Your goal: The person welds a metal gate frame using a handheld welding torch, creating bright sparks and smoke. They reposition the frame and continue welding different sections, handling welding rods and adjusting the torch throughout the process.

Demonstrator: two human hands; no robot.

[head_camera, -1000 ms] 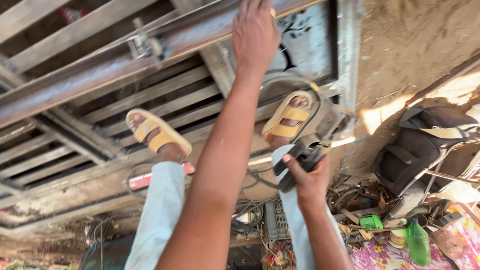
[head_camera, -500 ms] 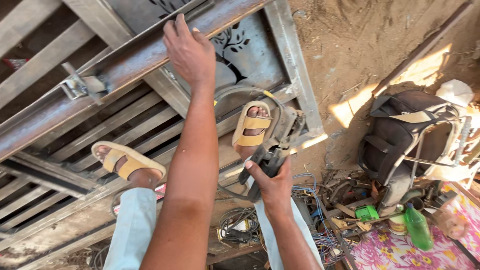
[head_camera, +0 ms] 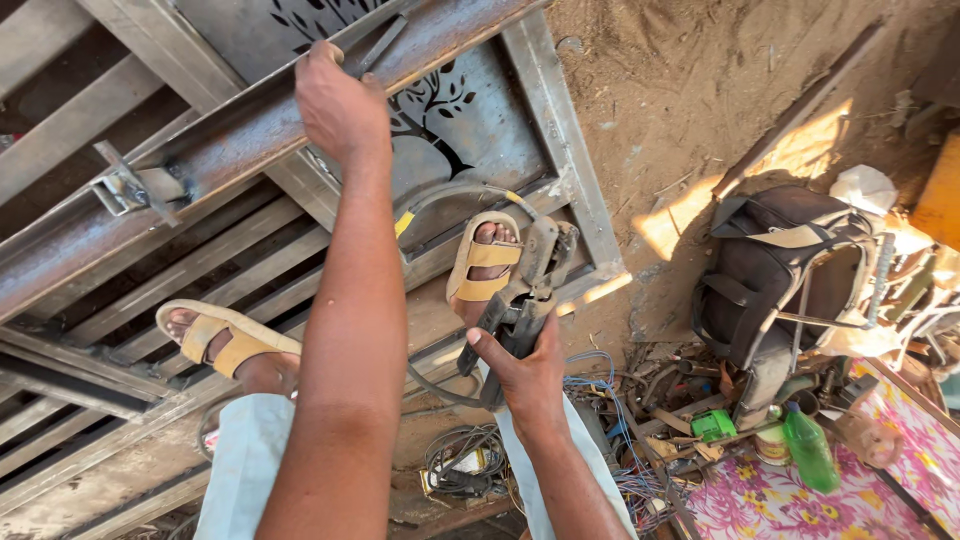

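Left hand (head_camera: 340, 105): closed over the upper edge of a rusty steel bar (head_camera: 215, 150), fingers wrapped across its top face.
Steel bar: lies at a slant across the upper left of the view, raised above a metal gate frame (head_camera: 565, 150).
Bracket (head_camera: 130, 185): small metal piece fixed to the bar, left of the left hand.
Right hand (head_camera: 525, 375): clenched around the handle of a welding electrode holder (head_camera: 530, 285), thumb on the left side.
Electrode holder: held upright just beside the right foot; a cable (head_camera: 445, 200) arcs from it over the frame.
Feet: both in tan sandals (head_camera: 480, 270), standing on the slats of the gate frame.
Gate panel (head_camera: 450, 120): grey sheet with cut-out leaf pattern, flat on the ground.
Right of frame: black bag (head_camera: 770, 270) on bare soil; green bottle (head_camera: 810, 450) on a floral cloth (head_camera: 780, 500).
Near the legs: tangled wires (head_camera: 600, 420).
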